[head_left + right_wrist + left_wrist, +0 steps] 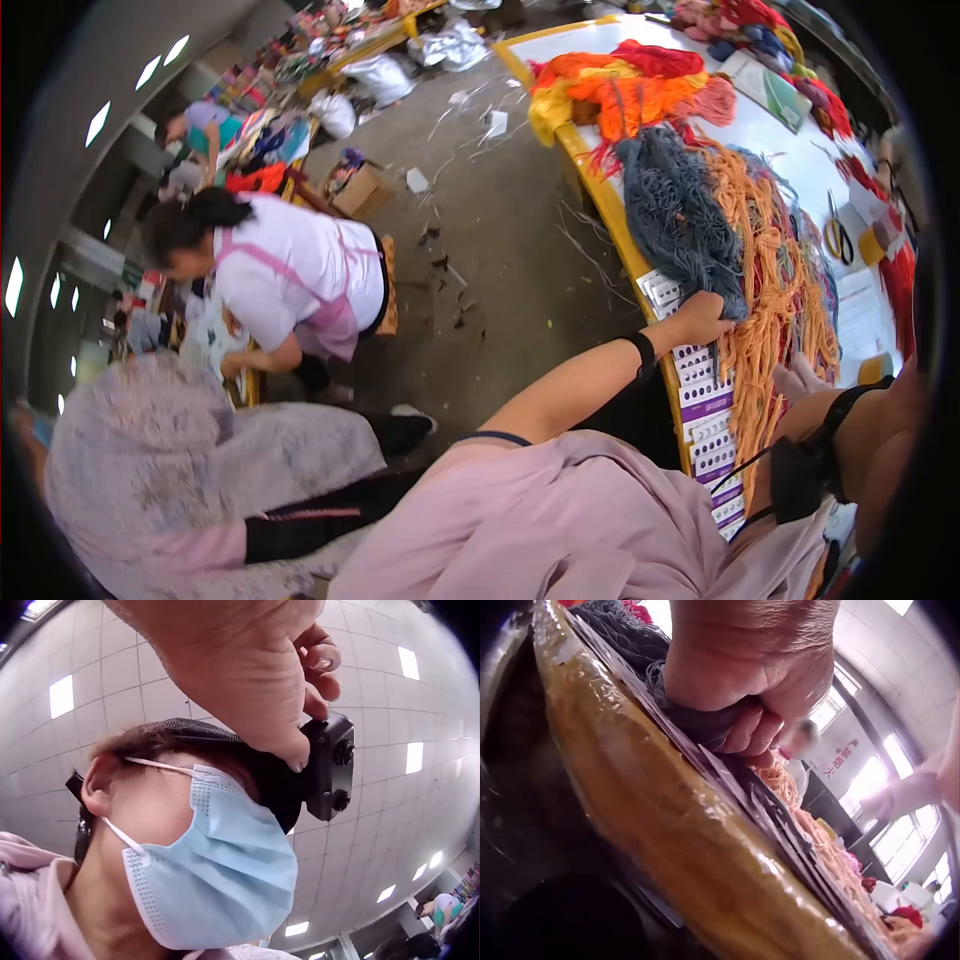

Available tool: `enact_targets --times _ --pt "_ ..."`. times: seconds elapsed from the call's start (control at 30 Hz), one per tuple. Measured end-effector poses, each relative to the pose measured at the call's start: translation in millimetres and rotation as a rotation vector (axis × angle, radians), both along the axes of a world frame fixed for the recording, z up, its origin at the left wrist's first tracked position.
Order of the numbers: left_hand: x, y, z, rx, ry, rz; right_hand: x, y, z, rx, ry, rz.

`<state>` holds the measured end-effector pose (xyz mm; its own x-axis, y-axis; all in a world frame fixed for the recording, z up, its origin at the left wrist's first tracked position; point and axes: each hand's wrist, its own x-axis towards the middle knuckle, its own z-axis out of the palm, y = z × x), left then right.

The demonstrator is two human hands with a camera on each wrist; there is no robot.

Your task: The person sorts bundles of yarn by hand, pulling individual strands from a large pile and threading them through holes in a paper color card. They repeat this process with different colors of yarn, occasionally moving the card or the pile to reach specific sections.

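Note:
My left hand [700, 318] [742, 667] grips the near end of a grey yarn bundle [680, 215] [697, 724] at the table's yellow edge [600, 195] [652, 810]. Beside it lies a long orange yarn bundle [770, 280] [810, 825]. White and purple cards [700, 390] lie in a row under both bundles. My right hand [797, 380] [247, 667] hovers over the orange yarn's near end, palm turned up, fingers loosely curled with nothing in them. Behind it, the right wrist view shows a masked face and a black head camera [330, 769].
More red, orange and yellow yarn [620, 85] is heaped at the table's far end, and yellow-handled scissors [835, 235] lie at the right. A person in a white shirt [290, 275] bends over on the left. A cardboard box [362, 190] and scraps litter the floor.

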<state>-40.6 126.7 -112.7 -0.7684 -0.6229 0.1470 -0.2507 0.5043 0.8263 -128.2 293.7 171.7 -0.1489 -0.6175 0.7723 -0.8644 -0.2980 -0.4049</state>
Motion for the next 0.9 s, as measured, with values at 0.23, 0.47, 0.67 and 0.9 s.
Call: enact_targets --times 0.23,0.47,0.67,0.9 --pt "-2.2 6.2 10.1 -0.065 -0.036 0.042 -18.7 10.1 -1.2 -0.064 0.046 -0.060" --pt "2.0 -8.8 -40.2 -0.141 0.039 -0.024 -32.1 47.4 9.0 -0.163 0.103 -0.187" --pt "10.8 7.5 14.8 0.193 -0.077 -0.034 -49.5 73.0 40.1 -0.428 0.211 -0.270" --pt "14.4 15.4 27.4 0.226 -0.053 -0.031 -33.0 102.3 66.5 -0.847 0.403 -0.361"
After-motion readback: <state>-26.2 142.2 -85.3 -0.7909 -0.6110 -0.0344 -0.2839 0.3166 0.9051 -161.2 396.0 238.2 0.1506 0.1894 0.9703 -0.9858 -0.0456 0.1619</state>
